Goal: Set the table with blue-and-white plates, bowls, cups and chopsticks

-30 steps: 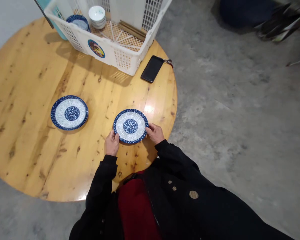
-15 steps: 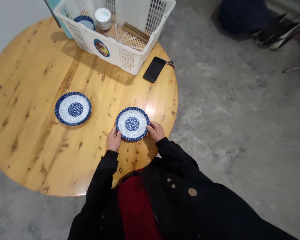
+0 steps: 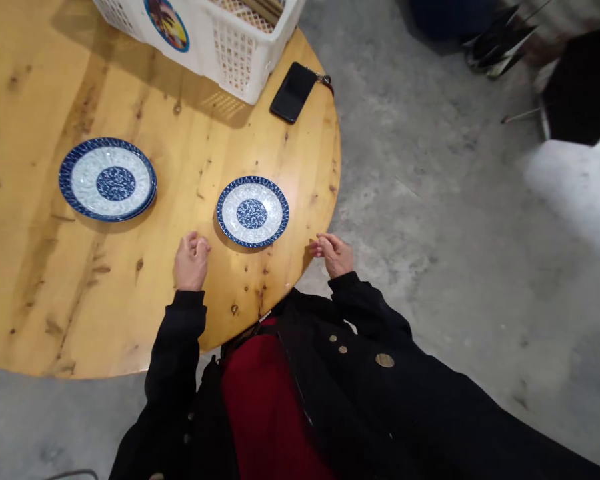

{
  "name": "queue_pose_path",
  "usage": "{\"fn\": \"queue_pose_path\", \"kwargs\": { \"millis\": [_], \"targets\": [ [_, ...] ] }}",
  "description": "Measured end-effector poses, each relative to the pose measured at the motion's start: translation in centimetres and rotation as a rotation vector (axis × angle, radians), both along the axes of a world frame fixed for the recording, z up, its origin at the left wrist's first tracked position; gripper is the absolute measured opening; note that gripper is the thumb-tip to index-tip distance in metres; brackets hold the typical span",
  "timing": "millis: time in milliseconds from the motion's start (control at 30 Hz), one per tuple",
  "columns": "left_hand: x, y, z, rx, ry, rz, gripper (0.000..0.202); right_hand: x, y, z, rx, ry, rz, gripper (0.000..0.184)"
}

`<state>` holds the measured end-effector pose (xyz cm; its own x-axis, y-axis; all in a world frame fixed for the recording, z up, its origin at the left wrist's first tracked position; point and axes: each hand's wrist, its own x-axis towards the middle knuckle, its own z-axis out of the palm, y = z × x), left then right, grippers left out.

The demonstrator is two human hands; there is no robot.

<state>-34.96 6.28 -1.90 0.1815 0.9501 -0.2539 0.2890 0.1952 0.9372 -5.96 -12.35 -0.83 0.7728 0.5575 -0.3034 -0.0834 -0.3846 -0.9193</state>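
A blue-and-white oval plate [image 3: 253, 212] lies on the wooden table near its rounded edge. To its left, apart from it, my left hand [image 3: 191, 261] hovers with loosely bent fingers and nothing in them. My right hand [image 3: 334, 255] is off to the plate's lower right, at the table edge, its fingers slightly curled and empty. Farther left sits another blue-and-white plate [image 3: 108, 180] of the same pattern; a second rim shows beneath it, so it looks stacked.
A white plastic basket [image 3: 230, 63] stands at the far side of the round wooden table [image 3: 145, 313], cut off by the top of the view. Beside it lies a black phone [image 3: 293, 92] with a strap. Grey concrete floor [image 3: 420, 220] extends to the right.
Both hands have let go of the near plate and drawn apart, left hand to the left, right hand to the right. The view has shifted, so the basket shows less.
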Motion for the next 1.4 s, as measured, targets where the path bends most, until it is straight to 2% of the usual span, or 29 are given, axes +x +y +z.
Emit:
{"fn": "queue_pose_path", "kwargs": {
  "millis": [133,367,467,633,733,833,933,1067,1233,1400],
  "targets": [
    [-2.7,-2.0,1.8,-0.089,0.076,0.051,0.042,-2.1,-3.3,0.1,-0.035,0.063,-0.039,0.045],
    [-4.2,-6.4,3.9,-0.092,0.079,0.152,0.044,-5.4,-3.1,-0.7,-0.045,0.194,0.172,0.041],
    [-4.0,-8.3,4.4,-0.095,0.103,0.162,0.044,-5.6,-4.4,-0.7,-0.01,0.207,0.186,0.04],
    [-1.9,-11.9,5.2,-0.125,0.097,0.119,0.045,-4.2,-9.7,-0.7,-0.001,0.212,0.079,0.041],
    [-0.3,-14.6,6.0,-0.13,0.082,0.072,0.047,-3.2,-12.6,-0.9,-0.003,0.234,0.021,0.04],
    [0.7,-17.8,6.9,-0.143,0.082,0.031,0.05,-2.7,-13.8,-1.4,0.004,0.275,0.01,0.04],
    [0.5,-21.0,7.4,-0.174,0.095,0.007,0.051,-3.2,-13.8,-2.1,0.004,0.329,0.085,0.039],
    [-1.1,-24.2,7.5,-0.211,0.107,0.063,0.053,-5.2,-13.3,-2.5,-0.018,0.378,0.273,0.035],
    [-3.0,-24.8,7.5,-0.184,0.083,0.095,0.055,-7.8,-13.2,-2.0,-0.012,0.333,0.423,0.03],
    [-5.6,-23.8,7.9,-0.144,0.053,0.01,0.058,-9.8,-12.7,-1.6,-0.019,0.265,0.368,0.027]
  ]
}}
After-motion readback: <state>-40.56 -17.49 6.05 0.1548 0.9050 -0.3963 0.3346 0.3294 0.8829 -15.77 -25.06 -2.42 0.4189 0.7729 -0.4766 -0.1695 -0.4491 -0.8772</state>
